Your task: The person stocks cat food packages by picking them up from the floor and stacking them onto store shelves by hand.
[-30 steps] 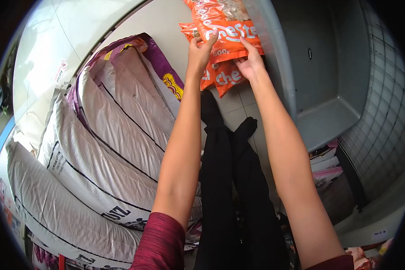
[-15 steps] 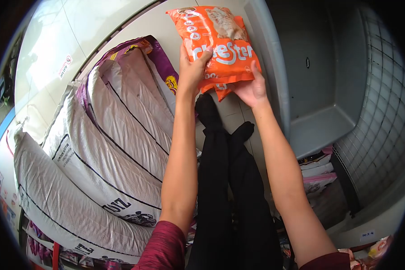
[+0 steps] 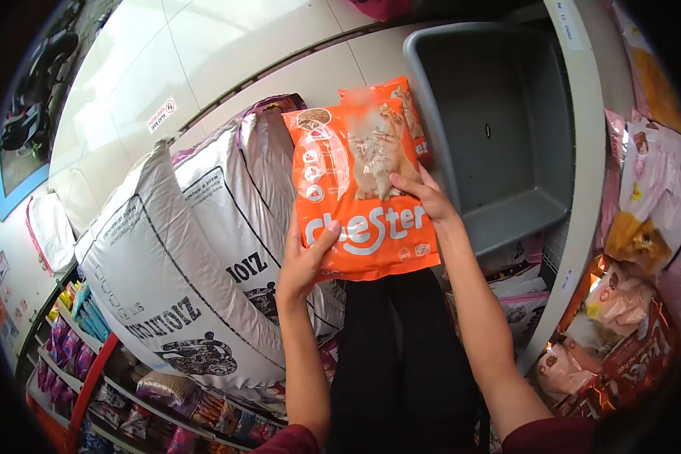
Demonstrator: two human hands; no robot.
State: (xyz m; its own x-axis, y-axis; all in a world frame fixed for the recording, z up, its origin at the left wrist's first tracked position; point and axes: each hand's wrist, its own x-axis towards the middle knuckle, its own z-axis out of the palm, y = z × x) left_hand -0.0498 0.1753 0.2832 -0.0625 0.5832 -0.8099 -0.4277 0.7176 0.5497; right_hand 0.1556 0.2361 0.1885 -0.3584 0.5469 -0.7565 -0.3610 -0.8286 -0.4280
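Observation:
An orange cat food bag (image 3: 359, 185) with "Chester" lettering and a cat picture is held up in front of my legs. My left hand (image 3: 307, 261) grips its lower left side, thumb on the front. On its right edge, my right hand (image 3: 431, 200) is closed with the thumb across the front; the fingers behind the bag are hidden. A second orange bag (image 3: 410, 110) with a cat picture shows behind the first, beside the grey tub (image 3: 473, 144). Whether anything touches that second bag is hidden.
Large white sacks (image 3: 197, 272) stand to the left, above a shelf rack (image 3: 91, 386) of small packets. On the right are a pale shelf upright (image 3: 583, 91) and several pink and orange bags (image 3: 643, 181). Light floor tiles (image 3: 242, 45) extend beyond the sacks.
The orange bag has come nearer to me and lower in view, its front now fully facing me. My right hand has moved up its side. The view has shifted, showing more shelves.

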